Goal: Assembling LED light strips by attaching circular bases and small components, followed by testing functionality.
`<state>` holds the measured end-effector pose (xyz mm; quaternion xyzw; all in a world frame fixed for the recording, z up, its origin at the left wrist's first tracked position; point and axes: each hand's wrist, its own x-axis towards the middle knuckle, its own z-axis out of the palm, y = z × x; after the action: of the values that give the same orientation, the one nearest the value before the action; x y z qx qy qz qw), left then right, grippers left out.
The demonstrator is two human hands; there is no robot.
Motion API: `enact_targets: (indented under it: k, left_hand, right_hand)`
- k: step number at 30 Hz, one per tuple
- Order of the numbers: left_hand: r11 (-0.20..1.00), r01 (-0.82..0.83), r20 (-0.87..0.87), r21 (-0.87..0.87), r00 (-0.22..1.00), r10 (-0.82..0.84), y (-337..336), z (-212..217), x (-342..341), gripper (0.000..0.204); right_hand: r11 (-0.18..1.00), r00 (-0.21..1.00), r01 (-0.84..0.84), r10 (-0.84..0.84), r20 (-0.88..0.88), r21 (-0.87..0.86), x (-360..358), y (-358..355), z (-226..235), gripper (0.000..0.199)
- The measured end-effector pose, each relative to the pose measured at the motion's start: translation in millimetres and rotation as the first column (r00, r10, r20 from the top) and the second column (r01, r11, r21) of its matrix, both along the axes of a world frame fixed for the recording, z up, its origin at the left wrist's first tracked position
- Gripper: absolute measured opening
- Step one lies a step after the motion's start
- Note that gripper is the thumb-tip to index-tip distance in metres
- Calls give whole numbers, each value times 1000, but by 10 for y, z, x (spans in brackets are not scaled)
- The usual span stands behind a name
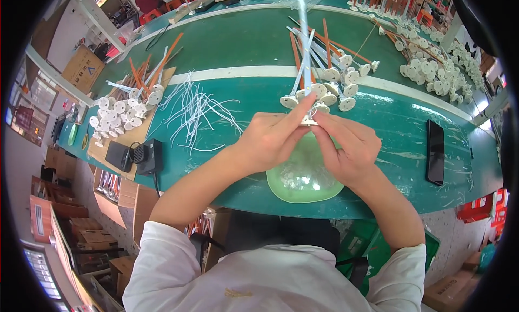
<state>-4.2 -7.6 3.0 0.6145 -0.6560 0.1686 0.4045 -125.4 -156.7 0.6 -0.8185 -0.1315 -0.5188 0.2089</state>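
Observation:
Over the near edge of the green table, my left hand (266, 141) and my right hand (352, 147) meet and pinch the small white round base of a stick (307, 68). The pale bluish stick stands up from that base, away from me. Thumbs and index fingers of both hands close round the base, partly hiding it. Just below my hands is a translucent light green dish (303, 185); what it holds is hard to make out. Beyond my fingers lies a cluster of similar sticks with white round bases (347, 104), in brown and pale colours.
Left of my hands, thin white strips (197, 114) lie in a loose heap. Further left, more white-based sticks (116, 117) rest on cardboard, near a black corded device (148, 156). A black phone (435, 152) lies at right. Many white bases (432, 71) fill the far right.

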Motion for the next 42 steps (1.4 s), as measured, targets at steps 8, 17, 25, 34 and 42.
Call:
enact_targets:
  k: [8, 17, 25, 34, 42]
  left_hand:
    - [973, 230, -194, -11, 954, -227, -48, 36, 124, 52]
    - [994, -91, -351, 67, 930, 109, -43, -69, 200, 28]
    - [992, -91, -359, 92, 926, 118, -64, -101, 202, 26]
    - [997, 7, -426, 79, 904, 27, -24, -32, 164, 26]
    - [989, 147, -691, 8, 715, -101, -18, 14, 115, 26]
  right_hand:
    - [952, 985, -24, 74, -153, 305, 14, 146, -48, 36]
    - [991, 763, 115, -42, -645, 72, -132, 91, 154, 60]
    - [931, 555, -361, 255, -792, 47, -108, 2, -28, 16]
    - [944, 652, -134, 313, -690, 301, -77, 8, 82, 9]
    - [682, 754, 38, 460, -469, 730, -22, -11, 53, 12]
